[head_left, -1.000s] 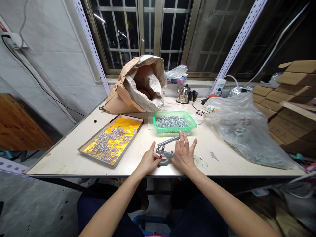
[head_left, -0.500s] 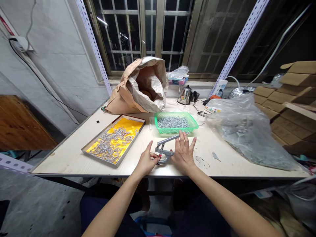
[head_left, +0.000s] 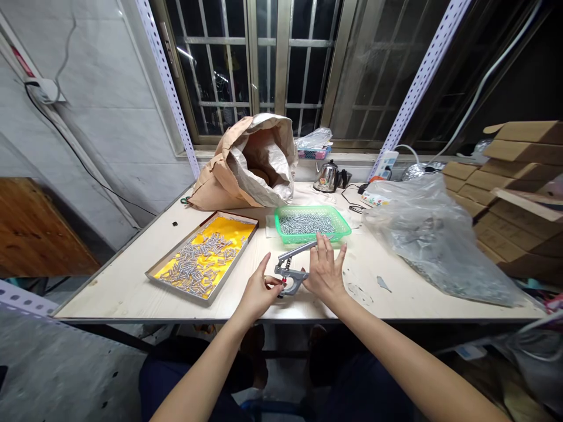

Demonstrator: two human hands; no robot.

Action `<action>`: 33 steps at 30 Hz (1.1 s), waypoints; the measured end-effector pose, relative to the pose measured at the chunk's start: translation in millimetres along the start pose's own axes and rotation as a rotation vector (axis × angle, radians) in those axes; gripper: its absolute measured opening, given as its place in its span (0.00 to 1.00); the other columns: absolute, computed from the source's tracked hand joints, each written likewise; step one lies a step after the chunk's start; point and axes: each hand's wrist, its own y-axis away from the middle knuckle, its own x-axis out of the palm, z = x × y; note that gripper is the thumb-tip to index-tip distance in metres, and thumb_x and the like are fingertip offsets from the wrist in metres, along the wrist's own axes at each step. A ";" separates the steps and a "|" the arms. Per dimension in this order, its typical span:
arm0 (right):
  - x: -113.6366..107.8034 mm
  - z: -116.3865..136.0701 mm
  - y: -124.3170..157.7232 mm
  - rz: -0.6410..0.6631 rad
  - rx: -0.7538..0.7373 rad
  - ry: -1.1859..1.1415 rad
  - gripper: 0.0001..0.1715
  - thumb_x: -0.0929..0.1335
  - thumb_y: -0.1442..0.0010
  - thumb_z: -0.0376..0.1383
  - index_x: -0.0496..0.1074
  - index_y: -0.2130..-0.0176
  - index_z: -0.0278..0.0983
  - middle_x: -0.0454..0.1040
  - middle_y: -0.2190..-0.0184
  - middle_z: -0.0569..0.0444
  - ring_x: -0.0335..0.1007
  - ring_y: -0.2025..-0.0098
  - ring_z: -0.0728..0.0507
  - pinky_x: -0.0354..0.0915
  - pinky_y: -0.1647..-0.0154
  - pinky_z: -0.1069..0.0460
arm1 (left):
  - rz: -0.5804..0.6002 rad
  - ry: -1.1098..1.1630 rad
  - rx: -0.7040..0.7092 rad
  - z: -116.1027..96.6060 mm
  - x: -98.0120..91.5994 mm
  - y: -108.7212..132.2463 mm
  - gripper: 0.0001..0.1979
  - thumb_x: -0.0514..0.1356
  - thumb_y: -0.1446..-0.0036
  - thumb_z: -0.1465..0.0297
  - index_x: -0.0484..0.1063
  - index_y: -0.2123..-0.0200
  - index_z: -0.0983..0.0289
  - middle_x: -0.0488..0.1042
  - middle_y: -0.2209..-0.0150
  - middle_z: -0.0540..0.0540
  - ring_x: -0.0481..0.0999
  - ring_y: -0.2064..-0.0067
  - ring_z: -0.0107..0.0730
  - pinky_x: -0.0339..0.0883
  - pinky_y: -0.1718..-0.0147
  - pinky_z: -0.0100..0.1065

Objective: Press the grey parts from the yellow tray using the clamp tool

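A grey hand press tool [head_left: 294, 275] with a spring and a red part stands near the table's front edge. My left hand [head_left: 258, 291] is at its left side, fingers pinched at the red part; whatever small piece they hold is too small to name. My right hand [head_left: 326, 271] holds the tool from the right, its fingers over the raised lever. Behind the tool, a green basket [head_left: 345, 233] holds many small metal pieces. To the left lies a shallow tray [head_left: 240, 253] with a yellow lining and scattered small metal springs.
A large open paper sack [head_left: 215, 186] lies at the back left. A kettle [head_left: 327, 176] stands near the window. On the right are a clear plastic bag [head_left: 422, 228] and stacked cardboard boxes [head_left: 523, 193]. A grey scrap [head_left: 383, 283] lies right of my right hand.
The whole view has shifted slightly. Both hands remain at the tool in nearly the same pose, with the lever still raised.
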 end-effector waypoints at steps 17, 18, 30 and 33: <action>-1.9 -0.7 -1.8 -0.073 -0.057 -0.040 0.23 0.65 0.51 0.36 0.65 0.54 0.29 0.59 0.41 0.34 0.45 0.36 0.33 0.26 0.37 0.31 | -0.007 0.259 -0.171 -11.7 -1.5 7.1 0.56 0.70 0.63 0.68 0.42 0.35 0.71 0.77 0.74 0.53 0.77 0.68 0.34 0.64 0.62 0.33; -2.2 -0.6 -1.8 -0.074 -0.056 -0.039 0.24 0.65 0.51 0.36 0.65 0.54 0.29 0.58 0.40 0.34 0.45 0.36 0.33 0.26 0.37 0.31 | -0.018 0.268 -0.165 -11.4 -0.8 7.1 0.56 0.70 0.63 0.69 0.43 0.35 0.71 0.77 0.75 0.53 0.77 0.69 0.33 0.64 0.63 0.33; -0.3 -5.2 -1.5 -0.164 -0.144 -0.097 0.18 0.65 0.48 0.38 0.66 0.57 0.31 0.67 0.49 0.38 0.55 0.43 0.34 0.44 0.39 0.34 | -0.044 0.310 -0.132 -3.7 0.0 8.5 0.57 0.71 0.63 0.69 0.42 0.35 0.72 0.75 0.75 0.51 0.74 0.71 0.31 0.64 0.65 0.33; 5.8 -9.8 -2.1 -0.124 -0.213 -0.104 0.23 0.64 0.45 0.41 0.65 0.54 0.29 0.71 0.61 0.42 0.63 0.56 0.38 0.60 0.54 0.44 | -0.133 0.310 -0.108 -4.2 -5.8 9.4 0.53 0.71 0.63 0.64 0.48 0.37 0.70 0.76 0.69 0.54 0.75 0.64 0.34 0.65 0.65 0.32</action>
